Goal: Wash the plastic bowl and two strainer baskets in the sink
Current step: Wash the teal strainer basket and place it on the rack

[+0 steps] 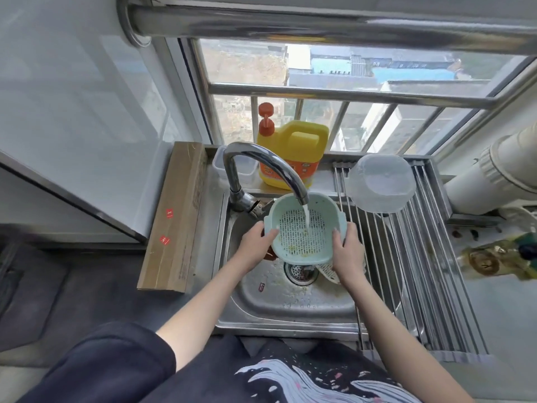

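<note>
A pale green strainer basket (293, 228) is held tilted over the steel sink (290, 306), under water running from the faucet (261, 167). My left hand (257, 242) grips its left rim and my right hand (347, 248) grips its right rim, thumbs inside. Yellowish bits cling to its slotted bottom. A white strainer basket (329, 271) lies in the sink below my right hand, mostly hidden. The clear plastic bowl (380, 184) rests upside down on the drying rack (421, 257).
A yellow detergent jug (293, 152) with an orange pump and a small clear container (223, 167) stand behind the faucet. A long cardboard box (174, 216) lies left of the sink. A bottle (499, 257) lies on the counter at right. The drain strainer (297, 271) shows below the basket.
</note>
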